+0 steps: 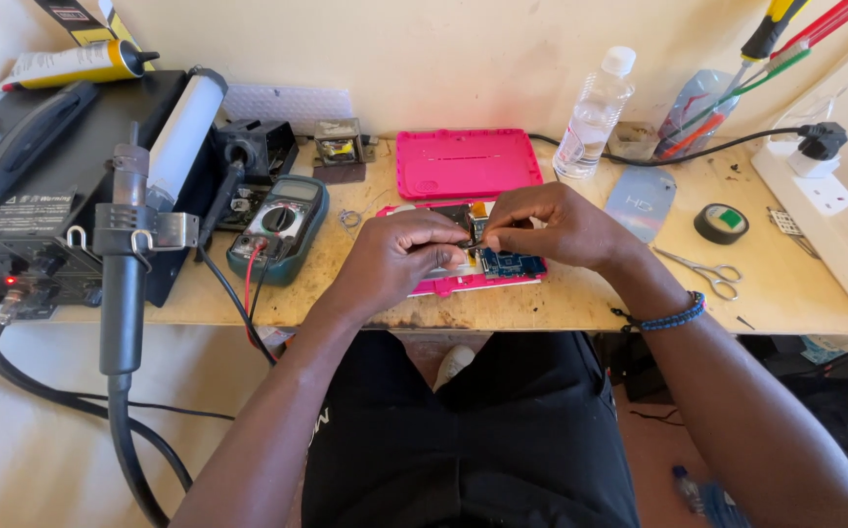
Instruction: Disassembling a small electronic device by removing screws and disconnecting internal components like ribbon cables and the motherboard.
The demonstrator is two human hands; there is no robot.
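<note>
Seated at wooden tabletop [580, 303]; black-clad lap nearest the camera, both forearms reaching forward.

Left hand [399, 256]: fingers curled and pinched at the tips, pressing down on the opened pink device [463, 284] near its front edge. What sits between the fingertips is too small to tell.

Right hand [551, 227]: fingers bunched, thumb and forefinger closed on a thin metal tool, probably tweezers [475, 242], tip pointing toward the left fingertips. Beaded blue bracelet [673, 318] on the right wrist.

Opened pink device lies flat at the middle of the tabletop, just inside the near edge, under both hands; a blue circuit board [514, 263] shows inside it, right of the fingertips.

Left of the hands: green multimeter [280, 227] with red and black leads; further left, hot-air rework station [43, 186] with its handle hanging in a holder.

Right: small scissors [709, 269], then a roll of black tape [721, 223].

Behind the device: detached pink back cover [465, 162], lying flat. Clear plastic bottle [594, 115] upright near the wall. White power strip [825, 196] at far right with a black plug in it.
</note>
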